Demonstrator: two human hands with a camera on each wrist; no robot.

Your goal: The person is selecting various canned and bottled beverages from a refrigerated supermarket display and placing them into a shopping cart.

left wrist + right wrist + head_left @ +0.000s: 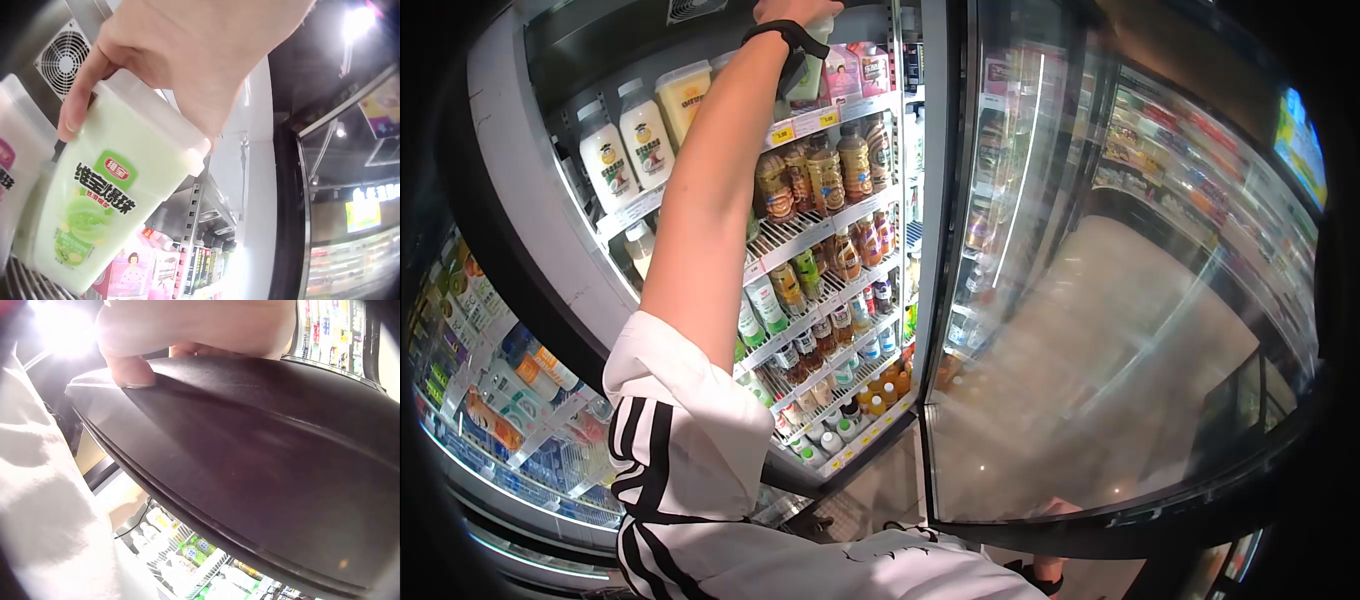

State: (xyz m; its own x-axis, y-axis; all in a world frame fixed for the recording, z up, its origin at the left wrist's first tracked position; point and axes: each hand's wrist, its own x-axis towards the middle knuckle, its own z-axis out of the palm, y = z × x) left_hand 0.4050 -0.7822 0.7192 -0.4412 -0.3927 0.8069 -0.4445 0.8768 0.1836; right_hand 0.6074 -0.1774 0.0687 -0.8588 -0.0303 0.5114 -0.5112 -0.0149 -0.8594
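Note:
My left hand grips a light-green plastic drink container with a white lid from above, fingers over one side of the lid. In the left wrist view the container stands tilted above the wire shelf, beside a similar pale pink-labelled container. The head view shows this arm stretched up to the top shelf of the fridge, with the hand cut off at the frame's upper edge. Low on the right, my right hand holds the dark edge of the fridge door, thumb pressed on its face.
White bottles and a yellow tub stand left of the left arm. Pink cartons are right of it. Lower shelves hold rows of bottles. The glass door stands swung out to the right.

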